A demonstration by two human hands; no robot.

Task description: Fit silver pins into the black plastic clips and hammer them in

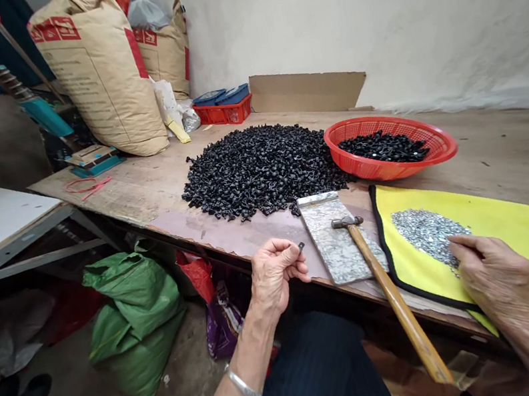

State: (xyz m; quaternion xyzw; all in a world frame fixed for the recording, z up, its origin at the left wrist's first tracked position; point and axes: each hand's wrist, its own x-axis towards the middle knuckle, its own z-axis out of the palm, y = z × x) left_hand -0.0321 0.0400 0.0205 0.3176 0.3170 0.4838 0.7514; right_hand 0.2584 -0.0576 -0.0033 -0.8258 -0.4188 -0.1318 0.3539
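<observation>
Between thumb and forefinger my left hand [277,271] pinches a small black part [301,246], held just past the table's front edge. My right hand [498,274] has its fingers down at the edge of a pile of small shiny metal pieces [430,234]; its fingertips are pressed together, and what they hold is hidden. Those pieces lie on a yellow cloth [508,231] with black edging. A hammer [384,279] rests with its head on a grey stone slab [327,241] and its wooden handle jutting over the edge. Behind the slab spreads a large heap of black parts [259,168].
A red plastic basket [394,169] holding more black parts stands right of the heap. At the back are paper sacks [97,77], a red crate [224,111] and a cardboard strip [308,93]. A teal hand press [45,116] stands left; a green sack [135,321] sits on the floor.
</observation>
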